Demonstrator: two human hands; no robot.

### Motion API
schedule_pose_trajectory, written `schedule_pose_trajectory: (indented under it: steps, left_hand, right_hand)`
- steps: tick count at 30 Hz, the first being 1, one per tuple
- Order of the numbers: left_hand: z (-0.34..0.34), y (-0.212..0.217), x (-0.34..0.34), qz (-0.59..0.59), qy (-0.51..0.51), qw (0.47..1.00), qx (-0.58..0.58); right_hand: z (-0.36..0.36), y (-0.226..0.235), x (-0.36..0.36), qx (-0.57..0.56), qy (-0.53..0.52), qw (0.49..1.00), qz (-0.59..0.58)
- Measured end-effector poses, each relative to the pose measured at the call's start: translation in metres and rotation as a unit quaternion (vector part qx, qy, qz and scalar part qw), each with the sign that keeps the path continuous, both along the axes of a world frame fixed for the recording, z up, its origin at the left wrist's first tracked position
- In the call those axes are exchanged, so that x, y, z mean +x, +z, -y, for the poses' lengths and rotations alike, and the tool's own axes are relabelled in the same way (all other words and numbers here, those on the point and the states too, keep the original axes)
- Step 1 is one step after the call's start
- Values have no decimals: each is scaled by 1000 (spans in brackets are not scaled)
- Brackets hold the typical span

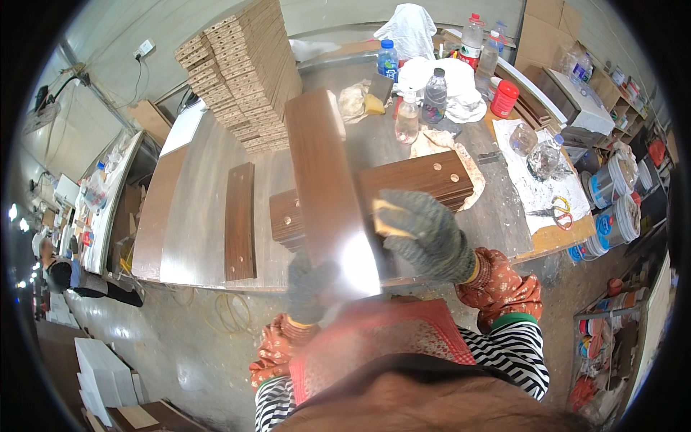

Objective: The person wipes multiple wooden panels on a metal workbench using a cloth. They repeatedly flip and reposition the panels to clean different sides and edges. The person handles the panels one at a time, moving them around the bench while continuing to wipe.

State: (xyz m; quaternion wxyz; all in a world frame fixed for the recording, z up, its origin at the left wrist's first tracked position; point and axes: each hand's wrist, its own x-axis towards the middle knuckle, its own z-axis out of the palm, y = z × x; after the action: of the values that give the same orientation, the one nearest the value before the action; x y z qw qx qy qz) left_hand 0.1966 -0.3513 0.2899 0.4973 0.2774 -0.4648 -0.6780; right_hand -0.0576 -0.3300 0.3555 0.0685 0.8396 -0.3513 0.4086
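A long brown wood-grain board [322, 165] lies lengthwise away from me, across a stack of similar drilled boards [417, 176]. Its near end shines with glare. My left hand [306, 288], in a dark grey glove and smeared by motion, grips the board's left edge near that end. To the right of the board is my right hand [428, 234], also gloved. Its fingers are closed around a small yellowish pad [393, 218] whose exact kind I cannot make out. Another narrow brown board [240, 219] rests on the table to the left.
Behind stands a tall stack of raw-edged panels [248, 79]. Bottles [435, 96], white cloths [461, 93], a yellow sponge [373, 104] and a red jar [504, 99] crowd the table's far side. Scissors [560, 212] lie at right, beside floor buckets [617, 219]. Another person [68, 273] is far left.
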Motion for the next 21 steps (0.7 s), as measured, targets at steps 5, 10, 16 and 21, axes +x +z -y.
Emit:
schedule_pose_trajectory:
  steps: [5, 10, 16, 21]
  left_hand:
    - [-29, 2, -60, 18, -11, 1000, 10]
    - [-38, 6, -97, -142, -108, 980, 89]
    - [-12, 18, -79, 290, -242, 913, -153]
    - [76, 81, -10, 426, 167, 846, -275]
  right_hand:
    - [-28, 3, -12, 104, 42, 969, 221]
    - [-49, -10, -19, 128, -36, 972, 196]
    - [-44, -26, -29, 46, -161, 966, 198]
    - [-60, -24, -36, 15, -164, 961, 224]
